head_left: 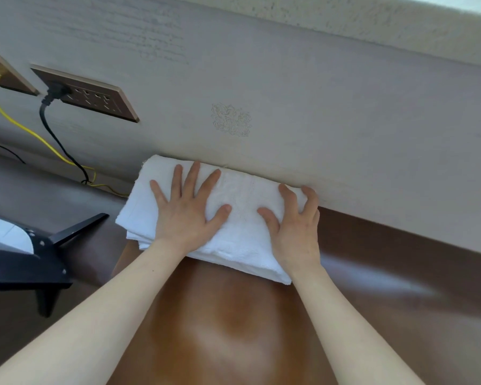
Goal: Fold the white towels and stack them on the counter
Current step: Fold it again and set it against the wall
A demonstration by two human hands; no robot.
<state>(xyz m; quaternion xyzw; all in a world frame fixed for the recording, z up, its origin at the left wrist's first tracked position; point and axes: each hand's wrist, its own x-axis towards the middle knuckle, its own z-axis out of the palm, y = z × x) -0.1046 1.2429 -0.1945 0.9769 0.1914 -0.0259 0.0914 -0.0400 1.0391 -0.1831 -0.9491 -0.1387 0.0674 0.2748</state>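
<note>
Step in hand, by judgement: pressing flat and seating the folded towel stack [242,195] on the counter [233,329]; the folding of this piece looks complete

Position: the stack lies at the back of the brown counter, its far long edge touching the wall [289,93]

Left hand [184,215]: laid flat on the left half of the top layer, fingers straight and spread, palm pressing down; it grasps nothing

Right hand [295,229]: arched over the right end, thumb on top, fingers bent down at the far edge beside the wall; whether they pinch the cloth or only press it cannot be told

Next move, by judgement: lift both hands straight up so that the top layer is not dragged; check that the edges stay square; no unfolded towel is in view

Appearance: white terry cloth with a woven band across the middle, between the hands; several layers show along the near edge, roughly aligned, a lower layer protruding slightly at the near left corner; the number of towels cannot be told

Nearby: a socket plate [89,95] with a black plug, a yellow cable [20,120] and a black stand [25,259], all to the left
</note>
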